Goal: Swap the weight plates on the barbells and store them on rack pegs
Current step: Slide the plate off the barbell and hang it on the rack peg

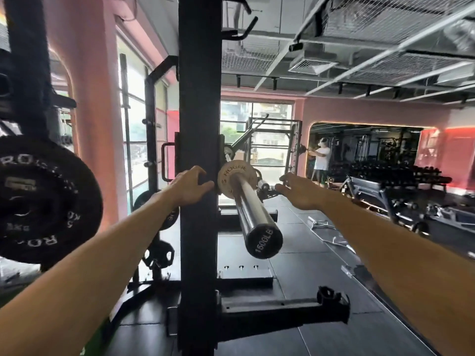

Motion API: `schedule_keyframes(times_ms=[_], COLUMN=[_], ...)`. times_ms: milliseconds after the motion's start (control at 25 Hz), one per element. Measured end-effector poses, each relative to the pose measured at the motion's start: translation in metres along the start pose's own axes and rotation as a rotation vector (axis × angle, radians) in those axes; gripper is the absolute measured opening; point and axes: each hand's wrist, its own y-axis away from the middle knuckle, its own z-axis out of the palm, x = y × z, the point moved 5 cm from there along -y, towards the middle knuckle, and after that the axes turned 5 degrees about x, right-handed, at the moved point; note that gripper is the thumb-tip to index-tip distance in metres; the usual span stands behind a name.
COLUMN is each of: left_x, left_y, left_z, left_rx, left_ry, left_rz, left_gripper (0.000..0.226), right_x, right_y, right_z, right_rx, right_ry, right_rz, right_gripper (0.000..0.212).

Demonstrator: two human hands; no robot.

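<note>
A chrome barbell sleeve (248,209) points toward me, its black end cap reading 1500LB. A small white plate (232,174) sits far in on the sleeve, against the rack. My left hand (189,187) reaches to the plate's left edge in front of the black rack upright (199,124), fingertips touching or nearly touching the plate, fingers loosely curved. Right of the plate, my right hand (299,191) hovers with spread, relaxed fingers and holds nothing. A large black 5 kg plate (43,201) hangs on a rack peg at far left.
More black plates (158,254) hang on low pegs behind the upright. The rack's floor foot (282,312) juts out to the right below the sleeve. A bench (370,188) and dumbbell racks stand at right. A person (321,160) stands far back by a mirror.
</note>
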Motion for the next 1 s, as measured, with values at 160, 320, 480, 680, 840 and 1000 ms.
schedule_keyframes(times_ms=[160,320,480,680,840,1000], left_x=[-0.019,-0.029,-0.029,-0.027,-0.017,-0.003], left_y=[-0.061,-0.106,-0.129,-0.135,-0.118,-0.078], left_z=[0.039,0.073,0.095,0.096,0.092,0.07], left_rx=[-0.014,-0.042,0.01,0.059,0.017,0.019], left_ry=[-0.02,0.009,0.038,0.055,0.032,0.135], left_rz=[-0.008,-0.02,-0.016,-0.096,-0.076,-0.09], left_gripper=[0.054,0.052,0.035,0.024,0.017,0.01], right_x=[0.007,0.01,0.015,0.012,0.004,0.003], right_y=[-0.075,-0.128,-0.162,-0.168,-0.149,-0.105], right_z=[0.026,0.057,0.083,0.089,0.073,0.058], right_rx=[0.003,0.007,-0.011,-0.016,0.046,-0.037], right_ry=[-0.013,-0.013,-0.155,-0.378,-0.354,-0.444], right_rz=[0.008,0.026,-0.005,0.001,-0.07,-0.043], right_gripper=[0.044,0.043,0.046,0.023,0.012,0.011])
